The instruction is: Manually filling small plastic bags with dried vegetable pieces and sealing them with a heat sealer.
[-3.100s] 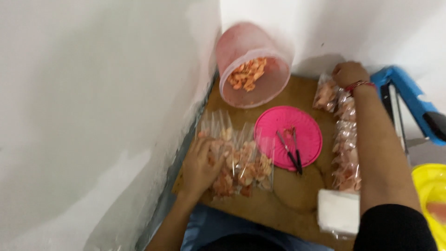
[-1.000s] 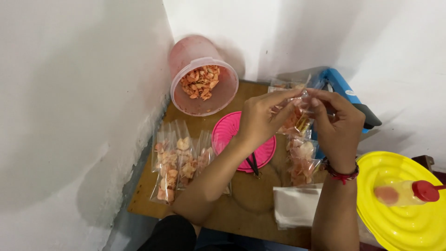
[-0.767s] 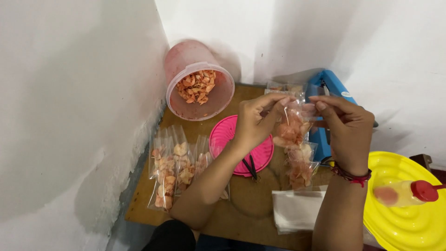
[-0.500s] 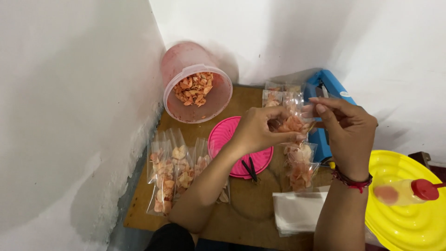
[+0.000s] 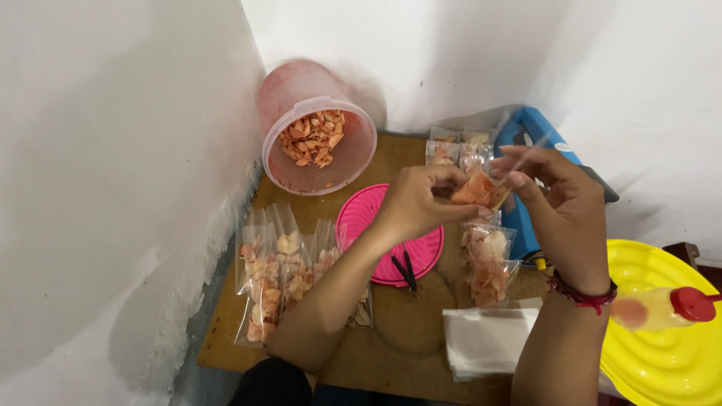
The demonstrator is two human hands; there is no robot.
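Both my hands hold one small clear bag of orange chips (image 5: 477, 189) above the wooden board (image 5: 391, 342). My left hand (image 5: 418, 204) grips the filled lower part of the bag. My right hand (image 5: 555, 194) pinches the bag's open top, which sticks up and to the right. Below the held bag lies a row of filled bags (image 5: 485, 259). Several more filled bags (image 5: 272, 272) lie at the board's left side, partly behind my left forearm.
A tilted pink tub (image 5: 319, 135) with orange chips leans in the wall corner. A pink lid (image 5: 386, 231) carries black tweezers (image 5: 406, 271). A blue sealer (image 5: 535, 135) stands at the right, a stack of empty bags (image 5: 485, 340) near the front, a yellow lid (image 5: 660, 331) with a red-capped bottle (image 5: 669, 307) beside it.
Three seconds ago my hands rested on the bags at the left and at the back right. Since then they met on one bag, and the left hand slid down around its chips.
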